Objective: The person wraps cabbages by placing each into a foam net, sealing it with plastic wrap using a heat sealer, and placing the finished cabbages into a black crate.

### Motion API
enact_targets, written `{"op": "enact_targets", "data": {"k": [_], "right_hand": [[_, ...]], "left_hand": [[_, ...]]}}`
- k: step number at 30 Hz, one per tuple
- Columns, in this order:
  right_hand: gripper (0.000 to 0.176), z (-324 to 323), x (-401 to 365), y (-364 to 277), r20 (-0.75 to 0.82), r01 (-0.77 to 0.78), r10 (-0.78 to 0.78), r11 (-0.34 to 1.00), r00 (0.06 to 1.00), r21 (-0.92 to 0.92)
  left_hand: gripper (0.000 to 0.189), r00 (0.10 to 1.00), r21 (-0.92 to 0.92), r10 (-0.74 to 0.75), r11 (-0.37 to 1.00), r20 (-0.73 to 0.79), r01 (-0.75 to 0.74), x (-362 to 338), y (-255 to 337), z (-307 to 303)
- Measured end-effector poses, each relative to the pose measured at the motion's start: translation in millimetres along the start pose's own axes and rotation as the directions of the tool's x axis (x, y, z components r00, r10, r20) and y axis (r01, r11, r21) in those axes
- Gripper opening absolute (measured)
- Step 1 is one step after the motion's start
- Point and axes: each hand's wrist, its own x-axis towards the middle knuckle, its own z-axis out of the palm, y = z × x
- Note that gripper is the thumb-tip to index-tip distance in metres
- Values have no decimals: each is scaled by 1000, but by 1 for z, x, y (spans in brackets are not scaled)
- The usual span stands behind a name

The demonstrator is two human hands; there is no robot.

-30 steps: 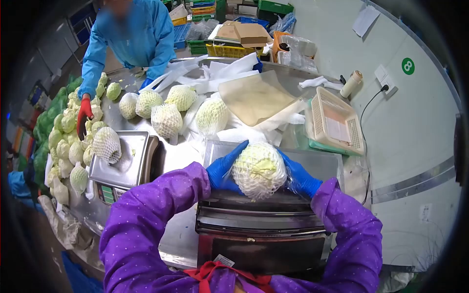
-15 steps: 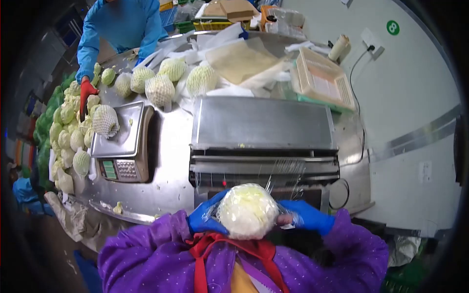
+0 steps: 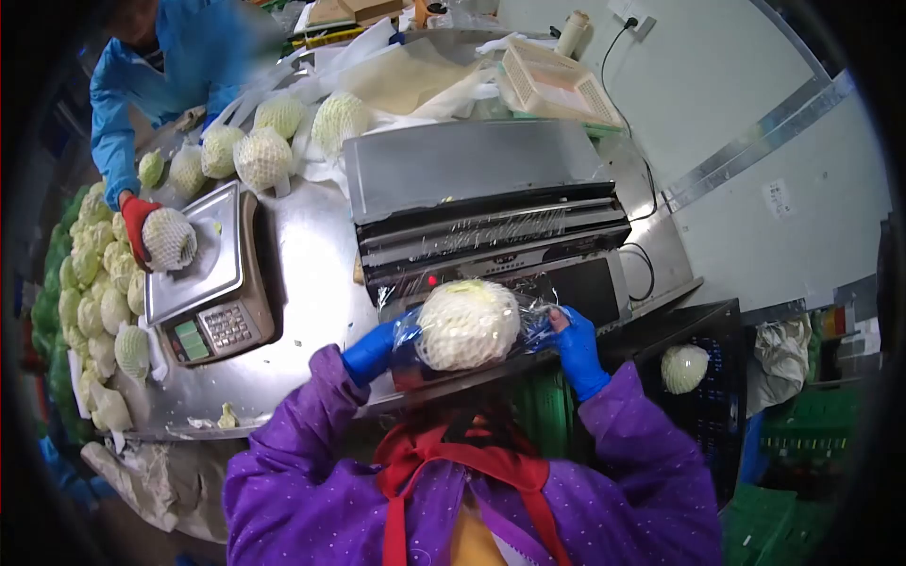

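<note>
A pale cabbage [image 3: 467,325] in a white foam net hangs in front of my body, covered in shiny cling film [image 3: 408,340]. My left hand [image 3: 371,353], in a blue glove, is closed on the film at the cabbage's left side; its fingers are partly hidden. On the other side my right hand [image 3: 578,351], gloved in blue with a bare thumb tip, pinches the gathered film end. Just beyond the cabbage stands a film-wrapping machine [image 3: 481,174] with a metal cover, a film strip across its rollers and a red light.
A co-worker's red-gloved hand [image 3: 138,226] holds a netted cabbage [image 3: 170,240] over a weighing scale [image 3: 203,325]. Piled cabbages [image 3: 90,274] lie left; several netted ones stand behind. A beige basket [image 3: 557,85] sits at the back. Right of me, a black crate [image 3: 713,415] contains a wrapped cabbage [image 3: 684,368].
My hands have moved the cabbage away from my body and spread apart, drawing the film out sideways. The view has turned. The co-worker's red glove now grips the cabbage at the scale.
</note>
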Motion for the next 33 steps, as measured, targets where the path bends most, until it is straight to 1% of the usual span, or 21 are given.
{"op": "enact_targets", "data": {"k": [2,3,5,7,8,9,11,13,14,17,18,20,21,22,23,25,28,30,31,32,33], "right_hand": [[27,7,-24,19,-144,-16,25,998,989,59],[28,10,-34,27,-212,-28,47,995,976,92],[30,10,-51,24,-199,-3,21,996,980,90],[31,30,-57,15,-253,51,-26,994,967,95],[31,32,-59,18,-239,48,-23,994,971,102],[31,32,-60,19,-226,51,-25,993,974,107],[32,26,-62,15,-122,32,-15,990,992,140],[32,14,-66,-3,60,-20,9,982,998,190],[32,11,-68,-10,128,-28,1,977,992,210],[32,15,-54,3,53,-54,38,941,998,333],[37,1,-33,47,5,-61,63,935,998,350],[32,32,-2,53,-214,41,30,947,976,320],[29,56,7,32,-309,127,-55,968,949,218],[31,65,28,41,-348,120,-80,988,934,94],[31,72,44,48,-289,233,-265,962,920,-142],[32,76,81,97,-170,228,-247,965,954,-128],[30,80,74,69,51,116,-116,993,992,-1],[28,97,70,71,113,155,-159,987,981,39],[26,113,63,61,145,171,-178,983,973,61],[23,129,50,50,172,138,-147,988,974,66],[21,149,49,60,257,92,-149,971,955,220]], "left_hand": [[62,1000,94,5,996,-25,-3,-15,2,-18],[61,985,86,-111,989,-132,123,-41,26,-13],[63,992,-13,-101,995,-70,101,-68,50,3],[70,995,329,53,944,-88,-21,-79,39,33],[70,973,575,170,817,-156,-50,-80,22,40],[47,909,686,316,726,-271,-47,-79,14,54],[17,758,441,320,896,-569,-48,-73,-32,39],[16,660,212,258,965,-705,-152,-71,-25,37],[19,603,262,330,944,-726,-202,-68,-25,37],[19,478,292,375,925,-794,-242,-50,-32,20],[19,434,304,407,908,-804,-289,-40,-36,13],[18,361,396,474,877,-803,-272,-21,-46,-6],[18,326,440,508,859,-797,-260,-12,-54,-17],[18,315,493,534,845,-784,-206,-6,-65,-34],[18,326,503,513,856,-794,-121,-2,-63,-34],[19,322,510,470,859,-822,47,2,-58,-36],[18,224,520,523,851,-822,-75,16,-81,-42],[16,178,496,514,857,-839,-139,24,-91,-43],[15,195,499,526,849,-828,-172,22,-88,-41],[15,269,379,447,885,-853,-271,13,-87,-36],[16,346,249,376,900,-860,-358,-1,-83,-27]]}}
